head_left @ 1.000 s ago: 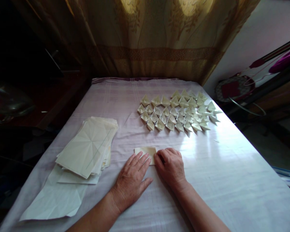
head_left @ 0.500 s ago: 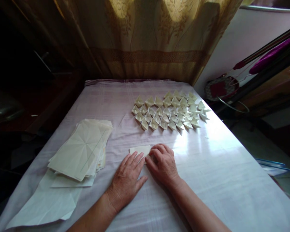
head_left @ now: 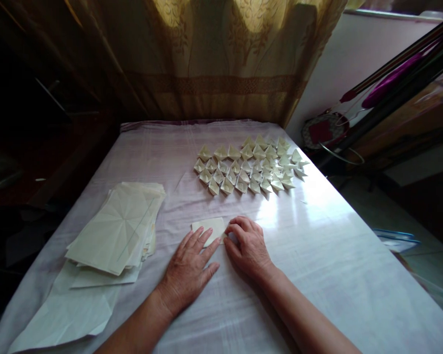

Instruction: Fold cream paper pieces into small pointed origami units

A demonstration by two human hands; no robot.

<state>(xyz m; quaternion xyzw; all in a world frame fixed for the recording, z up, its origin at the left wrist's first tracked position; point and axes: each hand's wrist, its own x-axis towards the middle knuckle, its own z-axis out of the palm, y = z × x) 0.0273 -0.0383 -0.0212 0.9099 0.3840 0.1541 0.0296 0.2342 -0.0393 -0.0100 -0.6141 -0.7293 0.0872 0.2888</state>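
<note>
A small folded piece of cream paper (head_left: 214, 227) lies flat on the cloth in front of me. My left hand (head_left: 191, 263) rests on its near left part, fingers stretched out and spread, pressing it down. At the paper's right corner, my right hand (head_left: 248, 244) has its fingers curled together with the thumb, closed on that edge; the exact grip is partly hidden. Beyond both hands stand several folded paper boats (head_left: 242, 184) in close rows.
To the left lies a stack of creased paper sheets (head_left: 123, 221), with a larger loose sheet (head_left: 70, 307) partly under it. A pale checked cloth (head_left: 151, 157) covers the table. A patterned curtain (head_left: 214, 59) hangs behind; a round patterned item (head_left: 325, 131) is beyond the right edge.
My right hand has slid slightly right along the folded paper to its corner, so more of the paper shows. The left hand stays flat on it. The whole view has shifted a little.
</note>
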